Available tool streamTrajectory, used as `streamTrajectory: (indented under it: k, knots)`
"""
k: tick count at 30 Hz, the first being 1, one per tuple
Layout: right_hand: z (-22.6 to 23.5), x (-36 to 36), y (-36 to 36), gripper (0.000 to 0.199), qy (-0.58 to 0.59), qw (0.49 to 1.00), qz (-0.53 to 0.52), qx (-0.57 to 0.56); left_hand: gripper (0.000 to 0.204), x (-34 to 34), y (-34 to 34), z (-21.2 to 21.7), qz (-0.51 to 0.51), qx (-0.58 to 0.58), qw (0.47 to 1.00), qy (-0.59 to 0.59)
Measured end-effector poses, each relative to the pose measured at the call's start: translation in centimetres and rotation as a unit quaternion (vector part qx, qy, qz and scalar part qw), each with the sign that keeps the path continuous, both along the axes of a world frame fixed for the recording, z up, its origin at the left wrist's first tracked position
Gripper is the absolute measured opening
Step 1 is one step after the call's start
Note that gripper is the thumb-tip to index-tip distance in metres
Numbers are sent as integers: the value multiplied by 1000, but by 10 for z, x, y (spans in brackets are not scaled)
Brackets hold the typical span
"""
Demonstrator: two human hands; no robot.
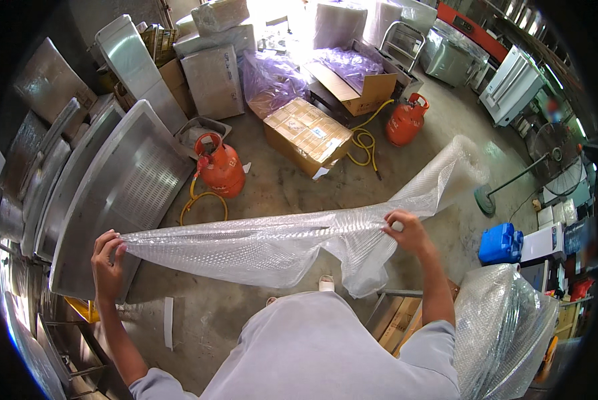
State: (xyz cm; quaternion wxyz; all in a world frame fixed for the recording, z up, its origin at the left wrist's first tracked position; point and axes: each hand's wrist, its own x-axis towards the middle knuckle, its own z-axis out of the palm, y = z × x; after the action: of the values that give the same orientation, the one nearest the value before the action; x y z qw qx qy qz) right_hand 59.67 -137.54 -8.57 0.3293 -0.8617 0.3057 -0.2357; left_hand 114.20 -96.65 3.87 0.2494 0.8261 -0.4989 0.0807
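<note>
A long sheet of clear bubble wrap (266,243) stretches across in front of me, held up between both hands. My left hand (109,260) pinches its gathered left end, thumb and fingers closed on the edge. Farther along to the right, my right hand (406,230) grips the upper edge, with folds hanging below it. Past the right hand, the sheet runs on to a bubble wrap roll (460,167) at the right, apparently standing on the floor.
Orange gas cylinders (222,170) with yellow hoses stand beyond the sheet, near a taped cardboard box (309,133). Metal panels (129,193) lean at the left. A pedestal fan (556,155) and a blue jerrycan (501,243) are right; a bubble-wrapped item (496,327) stands nearer.
</note>
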Motion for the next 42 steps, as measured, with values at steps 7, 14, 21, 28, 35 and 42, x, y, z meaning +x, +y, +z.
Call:
streamTrajectory:
  k: [7,14,21,28,35,42]
  knots:
    - [-53,-1,9,14,81,996,23,-30,18,5,-2,5,-3,6,1000,-24]
    - [-80,27,32,13,42,988,24,-149,24,2,-1,20,11,18,999,-37]
    - [-115,41,47,17,27,968,-26,-248,33,-1,-6,40,-4,68,992,-110]
    - [-127,57,67,25,17,973,-71,-217,34,4,-9,42,35,67,991,-114]
    - [-123,50,56,27,14,958,-97,-269,25,9,-16,46,55,67,990,-109]
    - [-133,49,46,31,10,960,-101,-262,20,15,-31,51,114,42,992,-37]
